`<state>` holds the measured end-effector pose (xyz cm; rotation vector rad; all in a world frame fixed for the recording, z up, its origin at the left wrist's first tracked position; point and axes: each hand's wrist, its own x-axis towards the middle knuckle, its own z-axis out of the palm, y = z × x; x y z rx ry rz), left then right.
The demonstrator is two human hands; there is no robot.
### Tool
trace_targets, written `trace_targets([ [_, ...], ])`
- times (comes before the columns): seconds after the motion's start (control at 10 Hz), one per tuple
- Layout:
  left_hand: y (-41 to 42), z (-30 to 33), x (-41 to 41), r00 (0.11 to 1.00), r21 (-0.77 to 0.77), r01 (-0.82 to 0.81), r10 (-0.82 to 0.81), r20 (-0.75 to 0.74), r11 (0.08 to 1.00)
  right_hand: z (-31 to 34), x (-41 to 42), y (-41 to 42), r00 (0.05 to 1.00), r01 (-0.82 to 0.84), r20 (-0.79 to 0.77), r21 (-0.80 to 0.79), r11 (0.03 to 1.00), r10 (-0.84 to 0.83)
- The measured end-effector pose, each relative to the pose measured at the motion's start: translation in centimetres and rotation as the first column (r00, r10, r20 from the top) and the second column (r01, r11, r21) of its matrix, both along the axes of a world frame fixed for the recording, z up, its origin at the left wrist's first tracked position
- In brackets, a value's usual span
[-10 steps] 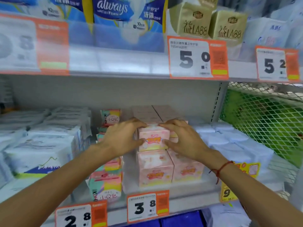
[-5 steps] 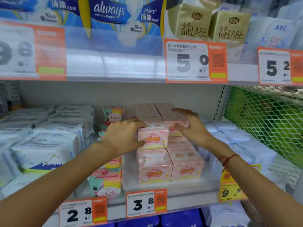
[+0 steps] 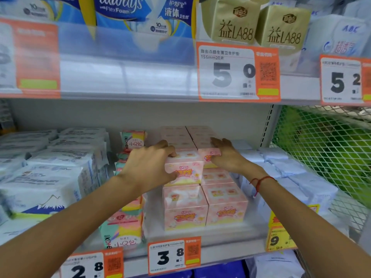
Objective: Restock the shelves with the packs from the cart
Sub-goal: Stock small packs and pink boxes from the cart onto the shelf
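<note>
Your single head view faces the middle shelf (image 3: pixel 200 251) straight on, close (arm's reach), tilted slightly down; upper shelf at twelve o'clock.

The middle shelf (image 3: pixel 230 235) in front of me carries rows of packs side by side. White packs (image 3: pixel 46 177) fill its left part, pastel packs (image 3: pixel 122 235) stand next to them, pink packs (image 3: pixel 224 205) sit stacked 2 high at the centre, and pale blue packs (image 3: pixel 291 173) lie on the right. Price tags (image 3: pixel 173 255) hang along its front edge. The upper shelf (image 3: pixel 128 77) holds blue packs (image 3: pixel 128 15) and gold packs (image 3: pixel 259 25).
</note>
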<state>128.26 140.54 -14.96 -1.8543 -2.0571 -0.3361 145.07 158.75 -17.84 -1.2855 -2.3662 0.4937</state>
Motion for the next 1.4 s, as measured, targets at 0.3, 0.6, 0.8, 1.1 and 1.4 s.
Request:
trace_targets([
  [0.3,0.2,-0.4,-0.4,0.999,0.006,0.025,-0.026,0.031,1.0,3.1,-0.9,3.4,0.915,0.198,-0.279,-0.32,0.927,-0.292],
  [0.6,0.2,-0.3,-0.3,0.999,0.0,0.021,-0.021,0.028,1.0,3.3,0.3,3.0,0.83,0.303,-0.369,-0.333,0.893,-0.419],
  [0.8,-0.2,0.0,0.4,0.999,-0.025,-0.009,0.01,0.031,1.0,1.6,1.9,-1.2,0.805,0.102,-0.472,-0.487,0.867,-0.36],
  [1.1,-0.9,-0.1,1.8,0.98,0.008,-0.107,0.105,0.168,0.994,2.2,3.5,-3.0,0.882,0.176,-0.418,-0.134,0.975,-0.216],
  [1.4,-5.7,-2.8,3.0,0.986,-0.208,0.163,-0.166,0.0,0.965,0.0,7.2,-8.9,0.86,-0.355,0.399,0.021,0.935,0.318],
])
